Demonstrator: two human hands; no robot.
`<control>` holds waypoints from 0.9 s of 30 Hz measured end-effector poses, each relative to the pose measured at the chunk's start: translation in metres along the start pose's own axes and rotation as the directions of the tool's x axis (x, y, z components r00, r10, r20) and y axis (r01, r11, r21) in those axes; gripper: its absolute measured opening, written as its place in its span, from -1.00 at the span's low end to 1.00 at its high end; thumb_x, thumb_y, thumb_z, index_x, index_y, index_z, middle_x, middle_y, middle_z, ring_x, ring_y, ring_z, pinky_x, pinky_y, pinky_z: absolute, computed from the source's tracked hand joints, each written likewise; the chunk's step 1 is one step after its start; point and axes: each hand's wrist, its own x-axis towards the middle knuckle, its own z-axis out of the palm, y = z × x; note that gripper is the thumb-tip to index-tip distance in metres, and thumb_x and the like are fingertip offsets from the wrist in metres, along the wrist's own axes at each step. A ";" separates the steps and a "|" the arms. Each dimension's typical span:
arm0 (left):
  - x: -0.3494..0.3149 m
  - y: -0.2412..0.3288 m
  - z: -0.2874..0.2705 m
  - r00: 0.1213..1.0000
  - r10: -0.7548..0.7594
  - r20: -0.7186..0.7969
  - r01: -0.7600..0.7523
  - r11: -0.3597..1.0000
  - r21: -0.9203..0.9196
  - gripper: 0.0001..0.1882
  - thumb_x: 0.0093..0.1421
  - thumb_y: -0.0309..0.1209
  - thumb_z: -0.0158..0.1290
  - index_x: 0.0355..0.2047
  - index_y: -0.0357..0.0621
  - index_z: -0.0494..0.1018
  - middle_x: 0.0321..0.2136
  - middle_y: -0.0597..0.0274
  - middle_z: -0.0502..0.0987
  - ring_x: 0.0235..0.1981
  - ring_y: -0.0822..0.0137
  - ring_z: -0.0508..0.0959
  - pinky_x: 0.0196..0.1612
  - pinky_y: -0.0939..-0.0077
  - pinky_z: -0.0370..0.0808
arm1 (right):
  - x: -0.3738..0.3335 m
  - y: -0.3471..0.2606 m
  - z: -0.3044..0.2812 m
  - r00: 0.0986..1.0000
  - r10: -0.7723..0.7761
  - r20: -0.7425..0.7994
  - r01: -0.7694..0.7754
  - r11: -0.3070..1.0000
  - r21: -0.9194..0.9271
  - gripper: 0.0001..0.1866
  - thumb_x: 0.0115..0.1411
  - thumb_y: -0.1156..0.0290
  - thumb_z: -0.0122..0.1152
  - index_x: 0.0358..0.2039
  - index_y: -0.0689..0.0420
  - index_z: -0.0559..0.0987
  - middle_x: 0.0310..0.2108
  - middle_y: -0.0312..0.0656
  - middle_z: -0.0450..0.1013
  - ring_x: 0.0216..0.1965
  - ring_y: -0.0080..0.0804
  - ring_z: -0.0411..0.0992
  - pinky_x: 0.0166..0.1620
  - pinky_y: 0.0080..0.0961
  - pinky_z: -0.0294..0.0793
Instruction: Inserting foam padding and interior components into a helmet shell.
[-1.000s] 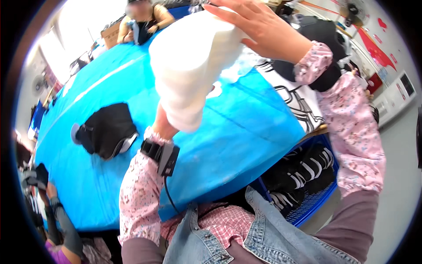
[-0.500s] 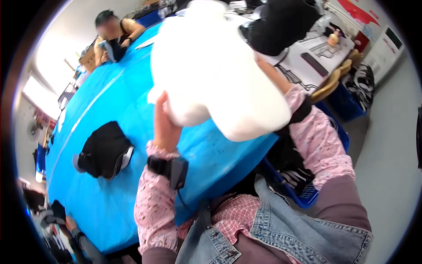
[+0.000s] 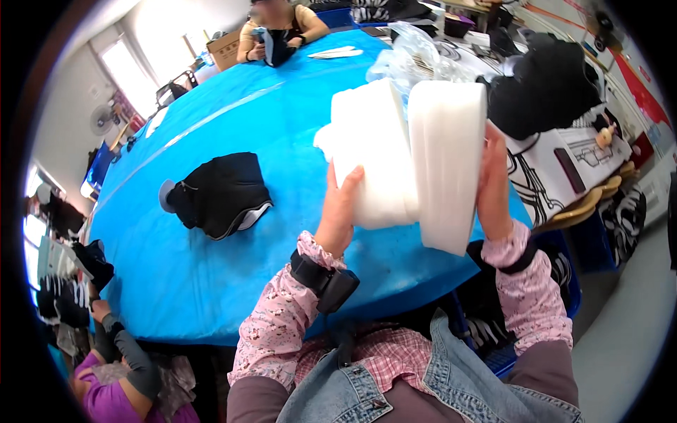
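Observation:
Between my hands are two thick stacks of soft white sheets, like foam padding, above the near right part of the blue-covered table [image 3: 296,282]. My left hand [image 3: 338,211] grips the left stack [image 3: 374,155] at its near left edge, thumb on top. The right stack [image 3: 450,166] stands on edge, tilted, with my right hand [image 3: 496,187] pressed along its outer side; some of those fingers are hidden behind it. A bit of white material shows past the left stack's far side. Left of my hands lies a black fabric cap [image 3: 222,194] with a grey brim.
Behind the stacks sits a clear plastic bag [image 3: 416,56]. A black fabric pile [image 3: 546,84] and a dark phone-like slab [image 3: 570,170] are on the white table at right. Across the table a person [image 3: 282,32] handles dark fabric; another person [image 3: 127,374] works at lower left.
The white material has come down from close before the camera and now shows as two separate stacks. My view has shifted, so the black cap appears further right and higher.

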 end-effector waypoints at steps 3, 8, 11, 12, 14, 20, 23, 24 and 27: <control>-0.006 -0.007 0.002 0.999 -0.037 -0.006 0.037 0.999 -0.035 -0.25 0.16 -0.28 0.05 0.25 -0.10 -0.10 0.12 0.06 0.21 0.08 0.22 0.32 0.05 0.31 0.36 | -0.024 -0.030 0.012 0.903 -0.263 0.341 0.421 0.707 -0.569 -0.11 0.04 -0.02 0.15 0.18 0.32 0.04 0.12 0.08 0.06 0.12 -0.02 0.13 0.12 -0.24 0.19; -0.001 -0.010 0.008 0.999 -0.005 0.052 0.009 0.997 -0.073 -0.26 0.16 -0.29 0.05 0.25 -0.13 -0.07 0.10 0.08 0.24 0.05 0.26 0.34 0.03 0.35 0.37 | -0.044 -0.039 0.003 0.849 -0.082 0.523 0.524 0.266 -0.809 0.07 -0.08 -0.04 0.30 0.22 0.32 -0.06 0.14 0.18 0.07 0.16 0.04 0.12 0.11 -0.23 0.23; 0.010 -0.014 0.015 0.986 -0.001 0.166 0.011 0.998 -0.062 -0.31 0.18 -0.23 0.03 0.22 -0.15 -0.01 0.07 0.10 0.28 0.02 0.29 0.37 0.02 0.37 0.38 | 0.024 -0.063 -0.036 0.973 0.061 0.222 0.083 0.806 -0.586 -0.41 0.12 0.12 0.14 0.02 0.27 0.28 -0.18 -0.15 0.40 -0.28 -0.42 0.45 -0.18 -0.51 0.46; 0.010 -0.016 0.013 0.979 -0.013 0.202 0.027 0.997 -0.068 -0.33 0.19 -0.21 0.02 0.21 -0.16 0.02 0.05 0.11 0.30 0.01 0.31 0.38 0.01 0.38 0.38 | 0.032 -0.088 -0.017 0.976 0.110 0.185 -0.019 0.900 -0.436 -0.51 0.17 0.06 0.04 -0.11 0.25 0.38 -0.33 -0.23 0.44 -0.36 -0.55 0.44 -0.25 -0.66 0.44; 0.006 -0.011 0.020 0.963 -0.027 0.269 0.061 0.991 -0.116 -0.35 0.20 -0.17 0.00 0.19 -0.18 0.04 0.03 0.13 0.31 -0.01 0.31 0.39 0.00 0.39 0.38 | 0.058 -0.100 -0.030 0.981 0.145 0.130 -0.057 0.850 -0.524 -0.48 0.18 0.02 0.01 -0.10 0.25 0.39 -0.30 -0.22 0.44 -0.36 -0.55 0.45 -0.26 -0.67 0.44; 0.013 -0.036 0.049 0.975 -0.018 0.222 0.054 0.986 -0.158 -0.32 0.21 -0.16 -0.04 0.22 -0.17 -0.03 0.10 0.13 0.24 0.08 0.29 0.30 0.09 0.38 0.29 | 0.087 -0.031 -0.029 0.902 0.292 0.319 -0.182 0.926 -0.332 -0.43 0.25 -0.03 -0.09 0.01 0.24 0.35 -0.24 -0.22 0.43 -0.21 -0.59 0.39 -0.21 -0.67 0.43; 0.015 -0.024 0.044 0.974 -0.018 0.224 0.055 0.986 -0.159 -0.33 0.23 -0.14 -0.07 0.22 -0.17 -0.03 0.11 0.13 0.22 0.08 0.27 0.29 0.10 0.37 0.28 | 0.098 -0.047 -0.022 0.840 0.351 0.413 -0.259 0.930 -0.262 -0.44 0.30 -0.03 -0.20 0.04 0.21 0.32 -0.16 -0.18 0.41 -0.19 -0.55 0.40 -0.14 -0.60 0.43; 0.019 -0.015 0.045 0.970 0.019 0.241 0.024 0.984 -0.174 -0.34 0.23 -0.13 -0.07 0.22 -0.17 -0.03 0.11 0.13 0.23 0.08 0.27 0.30 0.10 0.37 0.29 | 0.098 -0.056 -0.027 0.854 0.333 0.400 -0.240 0.934 -0.263 -0.44 0.30 -0.03 -0.20 0.04 0.21 0.32 -0.16 -0.18 0.41 -0.19 -0.55 0.40 -0.14 -0.60 0.43; 0.019 0.002 0.054 0.961 0.004 0.275 0.028 0.993 -0.113 -0.36 0.27 -0.07 -0.15 0.20 -0.23 0.03 0.12 0.11 0.26 0.09 0.27 0.32 0.12 0.36 0.29 | 0.073 -0.064 -0.032 0.930 0.104 0.353 -0.068 0.991 -0.112 -0.60 0.32 0.28 -0.13 0.09 0.23 0.30 -0.12 -0.20 0.42 -0.10 -0.55 0.39 -0.03 -0.60 0.38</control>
